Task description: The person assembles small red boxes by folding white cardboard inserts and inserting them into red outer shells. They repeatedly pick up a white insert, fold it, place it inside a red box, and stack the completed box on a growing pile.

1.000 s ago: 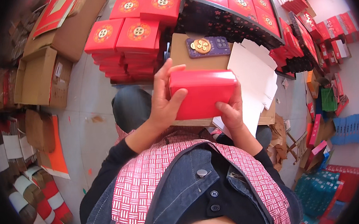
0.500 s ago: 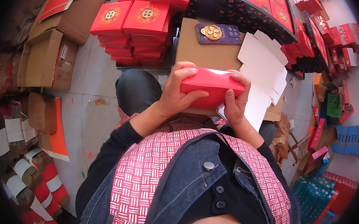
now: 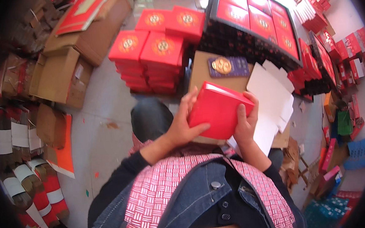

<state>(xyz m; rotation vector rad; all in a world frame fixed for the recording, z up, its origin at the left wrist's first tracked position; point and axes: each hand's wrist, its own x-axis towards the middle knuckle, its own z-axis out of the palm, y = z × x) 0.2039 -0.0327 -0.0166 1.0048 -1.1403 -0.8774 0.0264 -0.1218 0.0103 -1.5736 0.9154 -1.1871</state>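
Observation:
A plain red box [image 3: 217, 111] is held in the air in front of me, tilted, one broad face toward me. My left hand [image 3: 185, 122] grips its left side, thumb on the near face and fingers behind. On the opposite side my right hand [image 3: 246, 120] clasps it the same way. Just beyond lies a brown cardboard sheet [image 3: 200, 72], bearing a purple phone-shaped piece [image 3: 239, 66] with a round gold ornament [image 3: 221, 66]. Flat white card blanks [image 3: 269, 91] lie to the right of my right hand.
Stacked red boxes with round printed emblems [image 3: 161, 50] stand ahead on the left. Behind the cardboard is a black patterned tray [image 3: 244, 35] filled with red boxes. Open cartons [image 3: 59, 76] and bundled card stacks [image 3: 48, 187] line the left; a green basket [image 3: 344, 121] stands right.
The red box has been turned so that its broad face now shows toward me. Both hands have shifted their hold along its sides. My view has tilted upward, showing more of the far stacks.

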